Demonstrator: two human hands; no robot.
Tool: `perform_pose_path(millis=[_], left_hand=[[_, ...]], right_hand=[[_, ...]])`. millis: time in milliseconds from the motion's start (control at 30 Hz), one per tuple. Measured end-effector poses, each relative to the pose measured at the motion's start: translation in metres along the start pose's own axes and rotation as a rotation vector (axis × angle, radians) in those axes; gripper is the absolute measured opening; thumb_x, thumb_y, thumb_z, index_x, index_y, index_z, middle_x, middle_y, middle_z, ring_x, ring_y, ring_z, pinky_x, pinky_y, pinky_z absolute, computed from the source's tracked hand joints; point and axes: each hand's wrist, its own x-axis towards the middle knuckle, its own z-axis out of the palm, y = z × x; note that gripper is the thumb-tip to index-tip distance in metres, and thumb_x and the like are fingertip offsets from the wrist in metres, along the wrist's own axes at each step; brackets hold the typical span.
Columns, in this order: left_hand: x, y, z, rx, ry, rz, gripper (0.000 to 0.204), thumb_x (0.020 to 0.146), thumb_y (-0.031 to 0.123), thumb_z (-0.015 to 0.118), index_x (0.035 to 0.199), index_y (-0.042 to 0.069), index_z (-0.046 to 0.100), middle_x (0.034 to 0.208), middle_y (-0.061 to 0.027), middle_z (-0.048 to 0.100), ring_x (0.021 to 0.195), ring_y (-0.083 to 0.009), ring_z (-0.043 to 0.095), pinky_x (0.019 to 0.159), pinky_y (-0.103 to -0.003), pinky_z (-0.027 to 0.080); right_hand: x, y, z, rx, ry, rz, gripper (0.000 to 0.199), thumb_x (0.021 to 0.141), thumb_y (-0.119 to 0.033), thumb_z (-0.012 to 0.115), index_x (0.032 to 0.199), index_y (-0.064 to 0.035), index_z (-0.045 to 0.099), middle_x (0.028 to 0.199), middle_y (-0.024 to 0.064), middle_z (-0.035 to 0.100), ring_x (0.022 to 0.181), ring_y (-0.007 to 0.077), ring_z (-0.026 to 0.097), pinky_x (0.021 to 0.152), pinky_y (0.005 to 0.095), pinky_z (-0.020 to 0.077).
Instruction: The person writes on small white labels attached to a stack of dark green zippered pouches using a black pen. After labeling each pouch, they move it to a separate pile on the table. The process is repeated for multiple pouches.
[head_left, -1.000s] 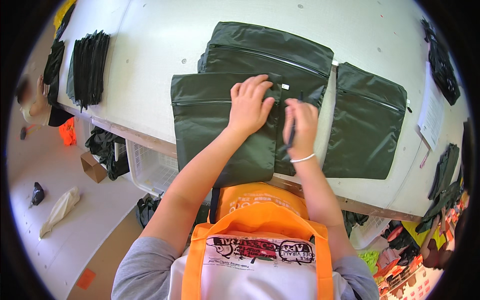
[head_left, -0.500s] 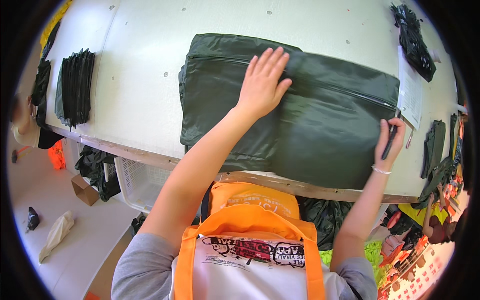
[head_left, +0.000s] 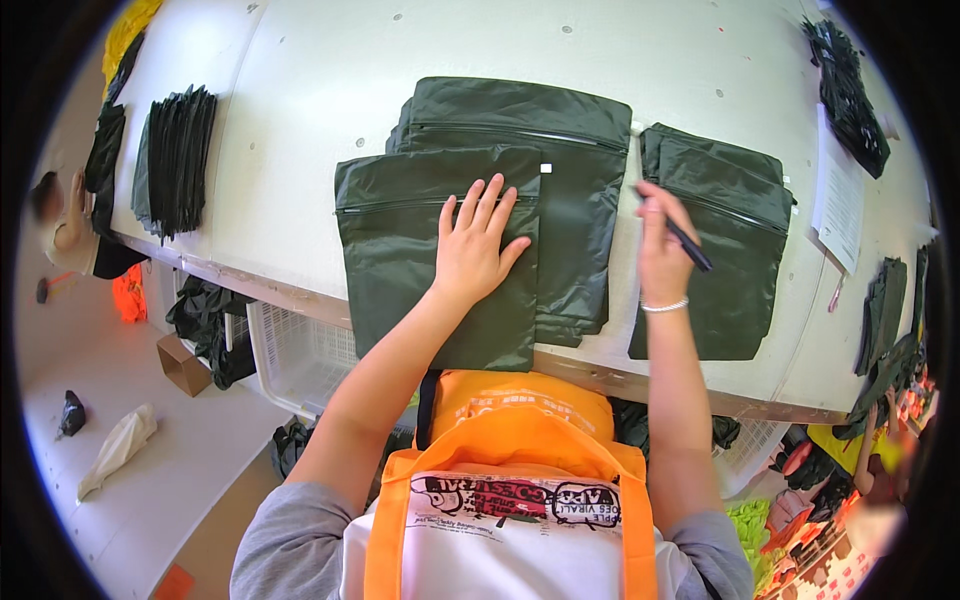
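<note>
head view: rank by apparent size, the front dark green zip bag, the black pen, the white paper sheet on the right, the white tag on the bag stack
1. front dark green zip bag, under the left hand
2. white paper sheet, though it sits near the fisheye rim, which may shrink it
3. black pen, in the right hand
4. white tag

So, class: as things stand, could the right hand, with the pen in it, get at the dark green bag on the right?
Probably yes. The right hand with its pen already hovers at the near edge of that bag, and nothing lies between them.
</note>
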Motion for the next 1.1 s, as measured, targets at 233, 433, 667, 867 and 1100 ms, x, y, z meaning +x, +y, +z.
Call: perform_pose_path(millis=[233,433,667,867,1100], left_hand=[[0.053,-0.004,0.011,-0.145,0.169,0.144,0.034,0.085,0.023,0.066,0.116,0.01,0.061,0.119,-0.0058,0.055,0.11,-0.0258,0.051,0.096,-0.04,0.04],[0.053,-0.007,0.02,-0.136,0.2,0.136,0.034,0.085,0.018,0.066,0.118,0.013,0.063,0.119,-0.0041,0.057,0.111,-0.0266,0.052,0.094,-0.041,0.04],[0.053,-0.008,0.021,-0.147,0.209,0.126,0.032,0.084,0.016,0.066,0.116,0.012,0.064,0.118,-0.0035,0.057,0.109,-0.0262,0.052,0.093,-0.041,0.04],[0.055,-0.007,0.021,-0.165,0.212,0.119,0.031,0.083,0.015,0.066,0.114,0.012,0.065,0.116,-0.0031,0.058,0.107,-0.0254,0.052,0.092,-0.04,0.04],[0.056,-0.007,0.021,-0.162,0.214,0.123,0.03,0.084,0.015,0.065,0.114,0.012,0.065,0.116,-0.003,0.058,0.107,-0.0254,0.052,0.093,-0.04,0.039]], right_hand=[[0.006,0.003,0.084,0.196,-0.01,0.115,0.01,0.083,-0.007,0.067,0.091,-0.0015,0.065,0.074,0.0041,0.065,0.063,0.0081,0.058,0.06,0.0236,0.0477],[0.013,0.015,0.097,0.074,-0.017,0.015,0.011,0.079,-0.007,0.07,0.078,-0.0031,0.059,0.06,0.0029,0.058,0.052,0.0078,0.053,0.051,0.0241,0.0445],[0.012,0.019,0.103,0.013,0.015,-0.086,0.012,0.076,-0.004,0.07,0.075,-0.004,0.057,0.06,0.0046,0.057,0.05,0.0111,0.052,0.049,0.025,0.0438],[0.013,0.019,0.103,0.011,0.008,-0.103,0.013,0.075,-0.003,0.069,0.074,-0.0039,0.057,0.06,0.0062,0.055,0.049,0.0145,0.052,0.048,0.0265,0.0434],[0.014,0.018,0.102,0.029,0.007,-0.102,0.013,0.074,-0.002,0.069,0.073,-0.0039,0.056,0.06,0.0068,0.055,0.049,0.0164,0.053,0.049,0.0273,0.0441]])
